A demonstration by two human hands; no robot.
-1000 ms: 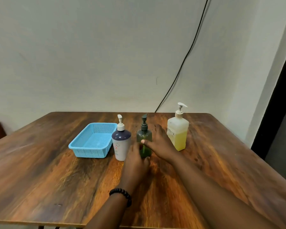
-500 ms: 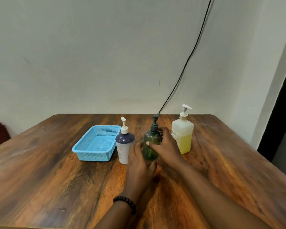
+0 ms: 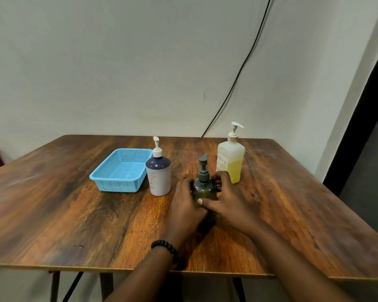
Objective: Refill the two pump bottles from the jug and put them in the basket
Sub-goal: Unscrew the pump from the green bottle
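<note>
On table, both hands (image 3: 184, 205) holding green bottle (image 3: 204, 190)

Soft, even, rather dim light leaves a warm sheen on the table (image 3: 79, 214) and faint shadows near the bottles, with slight blur and wide-angle bending at the edges.

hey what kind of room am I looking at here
Probably a plain room at home, not a workshop: a wooden table against a bare wall, a loose cable, and soap pump bottles.
</note>
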